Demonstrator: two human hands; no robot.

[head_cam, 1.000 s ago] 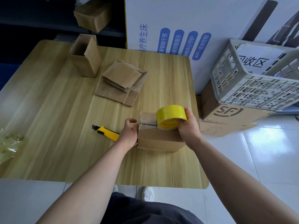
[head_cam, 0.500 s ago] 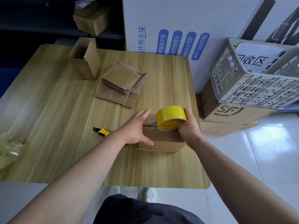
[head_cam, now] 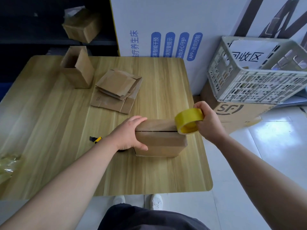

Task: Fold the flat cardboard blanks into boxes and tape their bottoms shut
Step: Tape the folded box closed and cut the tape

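Head camera: your left hand (head_cam: 128, 133) clamps round the left end of the box (head_cam: 159, 141), standing near the right edge of the table (head_cam: 49, 122); your right hand (head_cam: 208, 122) grips the tape roll (head_cam: 189, 119), touching the seam's right end.

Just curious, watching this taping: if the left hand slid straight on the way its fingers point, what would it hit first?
Probably the yellow tape roll: the left hand points along the top of the box toward it, where the right hand holds it.
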